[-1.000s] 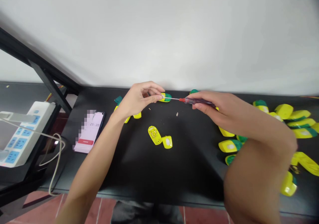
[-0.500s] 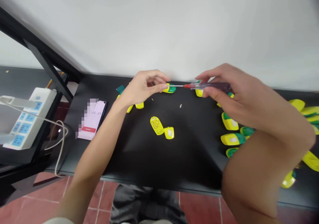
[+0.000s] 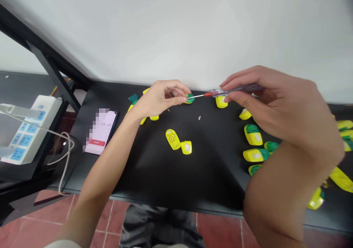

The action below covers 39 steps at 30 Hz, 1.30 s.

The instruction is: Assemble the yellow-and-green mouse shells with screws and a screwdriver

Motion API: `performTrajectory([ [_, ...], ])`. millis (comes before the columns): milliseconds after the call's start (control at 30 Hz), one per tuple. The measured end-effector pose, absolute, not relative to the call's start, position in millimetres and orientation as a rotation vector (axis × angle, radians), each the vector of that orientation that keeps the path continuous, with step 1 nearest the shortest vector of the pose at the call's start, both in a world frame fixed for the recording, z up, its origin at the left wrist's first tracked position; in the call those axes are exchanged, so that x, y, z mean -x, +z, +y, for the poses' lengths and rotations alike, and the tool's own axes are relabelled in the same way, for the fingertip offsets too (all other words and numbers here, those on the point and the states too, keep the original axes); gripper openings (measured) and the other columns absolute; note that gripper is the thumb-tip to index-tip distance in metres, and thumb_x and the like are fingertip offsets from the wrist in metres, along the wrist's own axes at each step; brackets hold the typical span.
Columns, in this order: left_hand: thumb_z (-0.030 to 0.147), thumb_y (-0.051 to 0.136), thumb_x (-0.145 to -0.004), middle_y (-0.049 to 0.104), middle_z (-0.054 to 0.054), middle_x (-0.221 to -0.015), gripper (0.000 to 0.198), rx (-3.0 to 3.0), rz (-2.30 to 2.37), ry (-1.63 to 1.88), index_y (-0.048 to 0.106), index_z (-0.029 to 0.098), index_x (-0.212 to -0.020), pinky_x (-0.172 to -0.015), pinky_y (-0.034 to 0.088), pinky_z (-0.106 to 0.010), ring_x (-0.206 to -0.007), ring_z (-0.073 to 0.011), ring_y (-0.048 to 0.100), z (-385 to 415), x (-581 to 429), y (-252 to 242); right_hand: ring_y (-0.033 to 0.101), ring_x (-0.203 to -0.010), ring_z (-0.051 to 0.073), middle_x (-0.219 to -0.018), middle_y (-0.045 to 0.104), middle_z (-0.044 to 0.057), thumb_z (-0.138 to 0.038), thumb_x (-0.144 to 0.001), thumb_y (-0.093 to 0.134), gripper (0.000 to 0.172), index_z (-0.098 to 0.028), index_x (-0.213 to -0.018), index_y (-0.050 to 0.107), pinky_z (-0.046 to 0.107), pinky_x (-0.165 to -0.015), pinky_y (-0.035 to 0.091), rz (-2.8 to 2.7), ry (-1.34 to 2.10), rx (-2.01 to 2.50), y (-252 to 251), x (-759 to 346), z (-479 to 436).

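While a white power strip (image 3: pixel 26 135) and a phone (image 3: pixel 100 133) lie at left, the left hand (image 3: pixel 165 95) is curled, thumb and fingers at the tip of a screwdriver (image 3: pixel 220 92); whether they pinch it cannot be told. Nearer the viewer lies an open yellow shell (image 3: pixel 173 139), and the right hand (image 3: pixel 255 93) grips the screwdriver's handle above the black table (image 3: pixel 165 178), with yellow-and-green casings (image 3: pixel 253 135) resting at right.

Metal screwdriver shaft (image 3: pixel 197 96), glossy plastic casings (image 3: pixel 249 139)
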<state>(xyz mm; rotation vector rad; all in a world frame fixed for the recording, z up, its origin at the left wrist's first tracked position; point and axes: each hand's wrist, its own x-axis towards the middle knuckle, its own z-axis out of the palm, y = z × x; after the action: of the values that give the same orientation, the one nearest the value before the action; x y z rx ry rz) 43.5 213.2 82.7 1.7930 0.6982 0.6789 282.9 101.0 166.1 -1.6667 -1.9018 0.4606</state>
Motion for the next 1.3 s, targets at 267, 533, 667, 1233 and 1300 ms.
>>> performTrajectory([
  [267, 0.029, 0.081, -0.09, 0.08, -0.007, -0.094, 0.021, -1.783, 0.675, 0.636, 0.078, 0.017, -0.106, -0.079, 0.058, -0.03, -0.092, -0.018, 0.077, 211, -46, 83, 0.077, -0.101, 0.031, -0.108, 0.079, 0.004, -0.039, -0.105, 0.055, 0.016, -0.037, -0.113, 0.069, 0.051, -0.09, 0.065, -1.906, 0.545, 1.691, 168, -281, 102],
  [533, 0.031, 0.083, -0.089, 0.081, -0.007, -0.102, 0.026, -1.763, 0.626, 0.576, 0.076, 0.017, -0.11, -0.089, 0.06, -0.032, -0.097, -0.018, 0.077, 214, -42, 84, 0.076, -0.107, 0.034, -0.11, 0.08, 0.009, -0.038, -0.103, 0.059, 0.019, -0.033, -0.117, 0.071, 0.051, -0.093, 0.063, -1.859, 0.545, 1.697, 166, -285, 99],
  [667, 0.035, 0.08, -0.092, 0.08, -0.007, -0.1, 0.026, -1.798, 0.698, 0.564, 0.077, 0.017, -0.111, -0.084, 0.058, -0.03, -0.092, -0.017, 0.075, 221, -34, 89, 0.076, -0.103, 0.033, -0.106, 0.079, 0.008, -0.038, -0.103, 0.058, 0.017, -0.032, -0.114, 0.071, 0.05, -0.089, 0.063, -1.869, 0.516, 1.705, 168, -284, 97],
  [1233, 0.019, 0.059, -0.091, 0.069, -0.001, -0.084, 0.035, -1.895, 0.868, 0.625, 0.074, 0.018, -0.123, -0.059, 0.044, -0.023, -0.061, -0.0091, 0.054, 137, 5, 21, 0.072, -0.092, 0.026, -0.107, 0.073, 0.006, -0.023, -0.1, 0.042, 0.02, -0.029, -0.097, 0.061, 0.042, -0.083, 0.056, -2.308, 0.743, 1.487, 157, -235, 100],
  [1300, 0.018, 0.062, -0.086, 0.067, 0.0, -0.082, 0.043, -1.902, 0.821, 0.584, 0.073, 0.018, -0.127, -0.061, 0.045, -0.023, -0.063, -0.0094, 0.054, 139, 7, 21, 0.071, -0.092, 0.026, -0.107, 0.073, 0.006, -0.022, -0.101, 0.043, 0.02, -0.029, -0.097, 0.061, 0.041, -0.082, 0.055, -2.349, 0.742, 1.482, 154, -231, 100],
])
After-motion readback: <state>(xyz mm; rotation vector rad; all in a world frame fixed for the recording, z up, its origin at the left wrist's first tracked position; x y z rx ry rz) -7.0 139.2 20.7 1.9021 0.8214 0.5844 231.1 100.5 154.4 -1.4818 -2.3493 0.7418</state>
